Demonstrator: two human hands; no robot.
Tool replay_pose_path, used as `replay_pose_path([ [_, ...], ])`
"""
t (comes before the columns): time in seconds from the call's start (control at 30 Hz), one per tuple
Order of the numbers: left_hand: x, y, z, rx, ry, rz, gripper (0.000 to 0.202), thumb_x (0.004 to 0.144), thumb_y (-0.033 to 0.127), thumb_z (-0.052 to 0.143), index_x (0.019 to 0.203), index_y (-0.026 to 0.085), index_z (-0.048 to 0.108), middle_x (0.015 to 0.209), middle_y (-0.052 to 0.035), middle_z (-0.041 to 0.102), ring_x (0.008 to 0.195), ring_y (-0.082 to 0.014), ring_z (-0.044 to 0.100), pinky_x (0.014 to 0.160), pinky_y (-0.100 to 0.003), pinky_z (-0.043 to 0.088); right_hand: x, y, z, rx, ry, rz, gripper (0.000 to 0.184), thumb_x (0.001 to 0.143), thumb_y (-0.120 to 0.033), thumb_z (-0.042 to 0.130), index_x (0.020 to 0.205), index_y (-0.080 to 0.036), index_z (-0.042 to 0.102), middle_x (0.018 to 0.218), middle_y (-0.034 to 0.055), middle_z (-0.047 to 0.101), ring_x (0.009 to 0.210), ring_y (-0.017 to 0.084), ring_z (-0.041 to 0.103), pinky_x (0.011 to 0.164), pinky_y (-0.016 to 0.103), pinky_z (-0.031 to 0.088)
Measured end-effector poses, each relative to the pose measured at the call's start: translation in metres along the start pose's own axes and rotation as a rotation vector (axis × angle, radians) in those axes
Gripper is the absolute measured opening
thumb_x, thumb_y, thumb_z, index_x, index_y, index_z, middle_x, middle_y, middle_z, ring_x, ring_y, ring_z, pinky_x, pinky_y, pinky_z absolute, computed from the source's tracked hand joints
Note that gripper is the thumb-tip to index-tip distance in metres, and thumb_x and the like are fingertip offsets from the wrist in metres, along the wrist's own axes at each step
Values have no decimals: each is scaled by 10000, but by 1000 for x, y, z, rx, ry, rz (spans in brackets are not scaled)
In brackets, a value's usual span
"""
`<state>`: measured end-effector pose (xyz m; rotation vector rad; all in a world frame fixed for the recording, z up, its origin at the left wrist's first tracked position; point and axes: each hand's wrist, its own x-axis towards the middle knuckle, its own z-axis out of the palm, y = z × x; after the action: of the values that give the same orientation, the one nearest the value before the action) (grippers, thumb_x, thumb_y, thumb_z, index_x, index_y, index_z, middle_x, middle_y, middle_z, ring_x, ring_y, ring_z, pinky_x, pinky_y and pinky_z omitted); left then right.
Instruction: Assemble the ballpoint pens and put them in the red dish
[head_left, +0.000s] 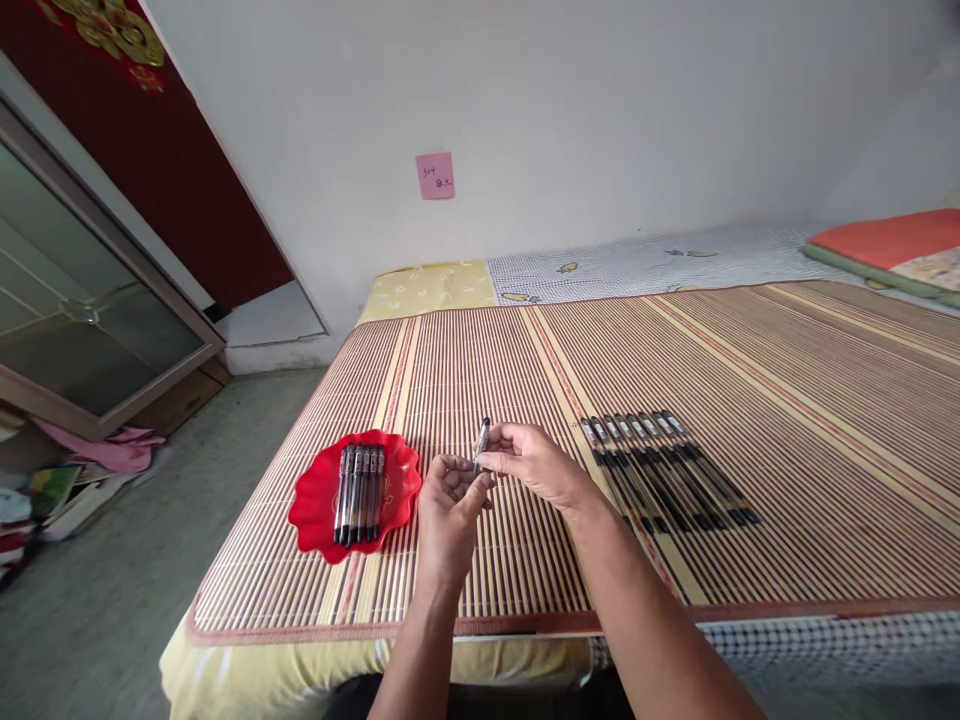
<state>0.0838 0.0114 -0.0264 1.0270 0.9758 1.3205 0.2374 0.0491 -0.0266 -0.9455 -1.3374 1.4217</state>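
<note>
Pinching a black gel pen [482, 440] is the right hand [529, 460], thumb against fingers; the pen stands steeply, its dark upper end clear above the grip. Left hand [448, 500] just beside and slightly below: fingers curled, thumb brought in toward the pen's lower end. That end is lost among the fingers; cannot tell whether the left also grips it or merely steadies it. Weak point: the hold looks like fingertips only. A loose pinch, or one hand easing off too soon, could let the slim barrel twist or drop.

Under both hands, a bamboo slat mat [450, 390]. Its ribs might check a dropped pen or steer it along a groove; hard to judge which.

Left of the left hand, near but apart: a red scalloped plate [315, 500], with about six gel pens [360, 490] lying side by side. Knocking the wavy rim with the left wrist could slide the plate or skew the bunch.

Right of the right hand: a slanting row of about eight gel pens [652, 470], lower ends close to the forearm. A low sweep of that arm could roll several out of line.

Beyond the hands, past the mat: checked and yellow bedding, then a pink note [436, 176] on the white wall.
</note>
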Motion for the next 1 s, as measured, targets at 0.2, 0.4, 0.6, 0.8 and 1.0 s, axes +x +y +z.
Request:
replay_pose_path([
  [0.2, -1, 2, -1, 12, -24, -11, 300, 787, 356, 791, 884, 177, 571, 745, -3, 665, 634, -122, 628, 636, -259, 528, -3, -8, -1, 22, 10, -7, 177, 845, -294, 760, 976, -185, 710, 942, 43, 707, 877, 176, 660, 799, 338, 534],
  [0.4, 2, 0, -8, 140, -18, 0, 265, 771, 346, 797, 868, 165, 630, 787, -18, 657, 710, -140, 610, 680, -270, 505, -4, -11, -3, 32, -4, -9, 179, 873, -281, 720, 1032, -198, 729, 958, 46, 714, 893, 173, 661, 797, 334, 516],
  [0.6, 0, 6, -12, 378, -28, 14, 219, 815, 354, 752, 835, 162, 649, 701, 1, 599, 621, -123, 492, 575, -245, 394, -2, -14, 0, 59, 71, -12, 190, 843, -297, 743, 998, -187, 740, 909, 47, 720, 836, 170, 664, 748, 323, 515],
  [0.8, -5, 10, -8, 440, 4, 55, 213, 837, 362, 710, 848, 167, 625, 678, 8, 576, 614, -131, 497, 563, -247, 388, -1, -14, 9, 58, 140, 3, 294, 819, -336, 778, 1064, -184, 724, 995, 79, 741, 877, 182, 681, 748, 322, 540],
  [1.0, -9, 19, -6, 558, -4, 64, 178, 864, 355, 658, 846, 181, 621, 665, 19, 568, 589, -129, 488, 536, -239, 378, 0, -14, 15, 6, 76, 17, 314, 810, -358, 793, 1049, -167, 722, 983, 75, 740, 903, 187, 694, 827, 357, 571],
])
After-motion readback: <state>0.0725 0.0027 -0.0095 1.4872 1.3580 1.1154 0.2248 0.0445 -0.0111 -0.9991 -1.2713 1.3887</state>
